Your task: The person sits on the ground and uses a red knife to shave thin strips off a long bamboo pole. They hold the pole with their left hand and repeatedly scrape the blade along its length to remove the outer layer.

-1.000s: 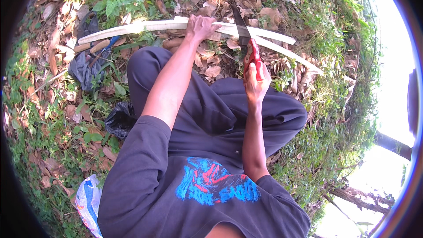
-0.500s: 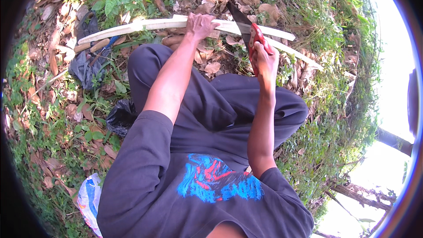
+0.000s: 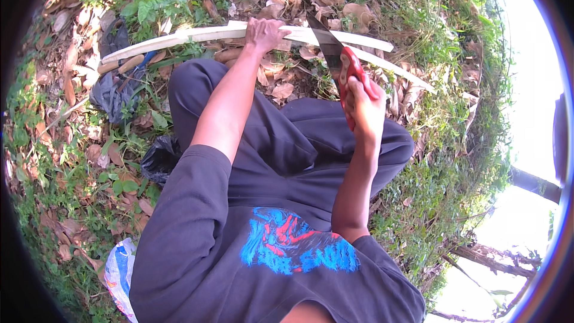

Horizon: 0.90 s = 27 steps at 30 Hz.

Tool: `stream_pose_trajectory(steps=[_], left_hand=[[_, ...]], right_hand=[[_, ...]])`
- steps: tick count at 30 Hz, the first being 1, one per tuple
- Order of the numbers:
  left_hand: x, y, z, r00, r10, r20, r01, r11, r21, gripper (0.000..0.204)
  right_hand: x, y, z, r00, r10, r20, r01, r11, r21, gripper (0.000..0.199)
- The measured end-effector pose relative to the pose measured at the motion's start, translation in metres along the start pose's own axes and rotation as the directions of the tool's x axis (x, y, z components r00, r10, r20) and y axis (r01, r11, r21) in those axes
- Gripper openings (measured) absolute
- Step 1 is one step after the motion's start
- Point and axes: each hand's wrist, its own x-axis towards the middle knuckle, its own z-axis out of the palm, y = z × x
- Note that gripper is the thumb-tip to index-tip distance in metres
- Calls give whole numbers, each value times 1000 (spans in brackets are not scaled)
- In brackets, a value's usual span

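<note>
Now; L hand (image 3: 263,34): fingers clasping 2 pale strips (image 3: 179,37); R hand (image 3: 366,107): fingers rnd 1 red-hdl saw (image 3: 347,64)

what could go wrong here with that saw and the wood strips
The red-handled saw crosses the pale strips to the right of the left hand, so a skipping blade might cut its fingers. The strips lie over loose dry leaves, with no clamp in view, so they could shift. The right hand grips the handle near the crossed legs, so a slip might bring the blade toward them.
</note>
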Motion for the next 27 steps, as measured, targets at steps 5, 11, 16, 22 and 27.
stream_pose_trajectory(steps=[5, 11, 16, 22, 27], left_hand=[[3, 2, -6, 994, -56, 94, 58, 998, -22, 42], [2, 4, -4, 999, -34, 36, 35, 999, -18, 43], [2, 2, -10, 992, -62, 109, 65, 998, -21, 44], [2, 5, -6, 992, -62, 112, 65, 998, -23, 43], [2, 1, -6, 990, -73, 118, 75, 997, -9, 41]], right_hand=[[-14, 6, -11, 999, -28, -20, 29, 999, 41, 18], [12, -1, -3, 996, -73, 60, 73, 997, -4, 21], [-28, -27, -5, 1000, 6, 25, -2, 988, -156, 21], [7, -19, -6, 999, -32, 24, 33, 999, -30, 14], [-15, -27, 0, 1000, -3, 15, 4, 997, -81, 19]])
